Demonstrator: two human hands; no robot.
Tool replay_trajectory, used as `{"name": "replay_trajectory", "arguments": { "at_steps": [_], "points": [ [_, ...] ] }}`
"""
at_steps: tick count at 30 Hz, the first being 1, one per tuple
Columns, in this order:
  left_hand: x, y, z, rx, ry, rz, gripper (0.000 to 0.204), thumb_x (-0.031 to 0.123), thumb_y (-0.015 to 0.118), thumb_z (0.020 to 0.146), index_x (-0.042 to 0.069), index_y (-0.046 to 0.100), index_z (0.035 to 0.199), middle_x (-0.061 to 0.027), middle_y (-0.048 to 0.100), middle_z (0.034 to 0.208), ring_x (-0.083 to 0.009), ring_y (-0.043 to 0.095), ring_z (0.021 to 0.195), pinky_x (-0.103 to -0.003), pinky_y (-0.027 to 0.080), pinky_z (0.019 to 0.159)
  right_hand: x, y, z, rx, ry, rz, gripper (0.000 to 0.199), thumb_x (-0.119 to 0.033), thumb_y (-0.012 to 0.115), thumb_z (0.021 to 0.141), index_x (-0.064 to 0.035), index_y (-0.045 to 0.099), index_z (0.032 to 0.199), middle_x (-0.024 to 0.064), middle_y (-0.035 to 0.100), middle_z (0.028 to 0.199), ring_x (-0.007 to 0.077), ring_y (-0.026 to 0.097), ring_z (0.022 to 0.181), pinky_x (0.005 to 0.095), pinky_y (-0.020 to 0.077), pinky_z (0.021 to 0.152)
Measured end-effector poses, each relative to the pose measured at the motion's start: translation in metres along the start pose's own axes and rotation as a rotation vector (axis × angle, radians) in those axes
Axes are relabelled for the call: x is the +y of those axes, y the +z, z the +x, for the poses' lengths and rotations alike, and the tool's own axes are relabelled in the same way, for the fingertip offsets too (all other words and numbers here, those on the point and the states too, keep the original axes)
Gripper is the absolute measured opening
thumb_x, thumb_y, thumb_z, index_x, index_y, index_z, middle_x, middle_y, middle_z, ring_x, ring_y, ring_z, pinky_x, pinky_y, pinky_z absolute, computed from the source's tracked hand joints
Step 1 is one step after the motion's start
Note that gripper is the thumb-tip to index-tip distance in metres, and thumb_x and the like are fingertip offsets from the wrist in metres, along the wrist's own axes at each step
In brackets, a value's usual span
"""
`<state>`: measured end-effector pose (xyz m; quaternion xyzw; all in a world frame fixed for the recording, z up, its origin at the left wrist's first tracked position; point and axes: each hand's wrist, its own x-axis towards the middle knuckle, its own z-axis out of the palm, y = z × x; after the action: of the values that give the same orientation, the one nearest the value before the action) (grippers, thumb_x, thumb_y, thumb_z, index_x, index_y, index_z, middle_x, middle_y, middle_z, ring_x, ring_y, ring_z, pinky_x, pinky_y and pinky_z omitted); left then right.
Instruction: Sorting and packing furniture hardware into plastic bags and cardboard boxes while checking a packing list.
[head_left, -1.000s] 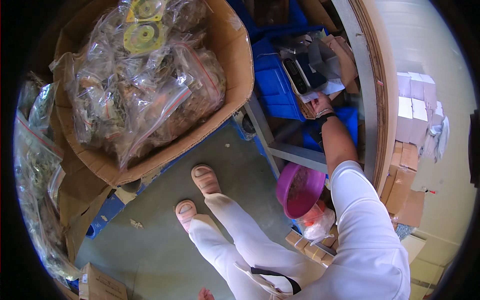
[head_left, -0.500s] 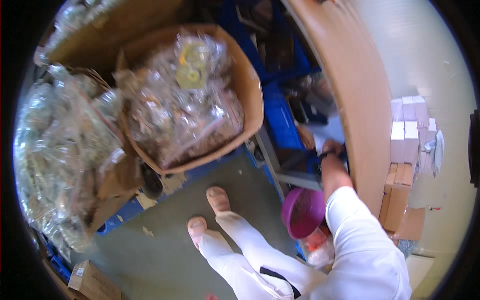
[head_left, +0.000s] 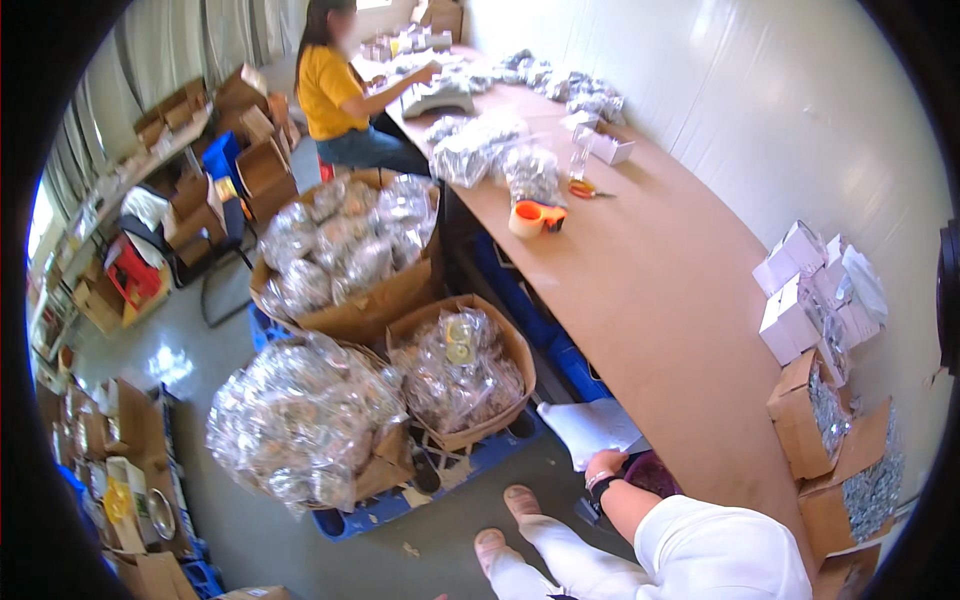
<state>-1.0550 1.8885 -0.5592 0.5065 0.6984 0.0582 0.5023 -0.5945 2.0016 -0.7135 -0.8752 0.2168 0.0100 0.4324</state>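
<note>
My right hand (head_left: 604, 466), with a dark band at the wrist, is closed on the edge of some white paper sheets (head_left: 590, 428). The sheets stick out beside the table's near edge, above the floor. Just behind the wrist, a purple basin (head_left: 652, 474) shows partly under the tabletop. Only a sliver of what looks like my left hand (head_left: 441, 597) reaches in at the lower edge, its fingers hidden.
Cartons of clear plastic bags (head_left: 300, 425) stand on a blue pallet (head_left: 440, 482) left of the brown table (head_left: 650, 310). A tape dispenser (head_left: 537, 218) and scissors (head_left: 588, 189) lie on it. A person in yellow (head_left: 335, 95) sits at its far end. White boxes (head_left: 790, 320) stand along the wall.
My view has lifted, bringing the far table and the seated person into sight. My right hand has come out from under the table with the white paper sheets.
</note>
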Motion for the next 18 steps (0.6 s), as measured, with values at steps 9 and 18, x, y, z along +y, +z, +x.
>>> {"name": "replay_trajectory", "arguments": {
  "at_steps": [9, 18],
  "points": [
    [0.078, -0.108, -0.045, 0.122, 0.359, 0.084, 0.045, 0.025, 0.055, 0.091, -0.001, 0.049, 0.127, -0.0227, 0.057, 0.121, -0.037, 0.053, 0.114, -0.041, 0.042, 0.098, -0.054, -0.202, -0.145, -0.668, -0.354, -0.116, 0.021, -0.015, 0.04, 0.096, 0.0034, 0.045, 0.105, 0.0237, 0.059, 0.095, 0.0377, 0.059, 0.09, 0.0442, 0.045, 0.079],
    [0.196, -0.149, -0.076, -0.338, 0.318, -0.758, 0.071, 0.053, 0.036, 0.096, 0.002, 0.024, 0.143, -0.0178, 0.045, 0.136, -0.0303, 0.051, 0.12, -0.039, 0.043, 0.096, -0.155, -0.37, -0.161, -1.084, -0.772, 0.337, 0.018, -0.018, 0.044, 0.097, -0.0008, 0.049, 0.097, 0.0092, 0.055, 0.082, 0.0133, 0.05, 0.077, 0.0307, 0.0435, 0.07]
  ]
}}
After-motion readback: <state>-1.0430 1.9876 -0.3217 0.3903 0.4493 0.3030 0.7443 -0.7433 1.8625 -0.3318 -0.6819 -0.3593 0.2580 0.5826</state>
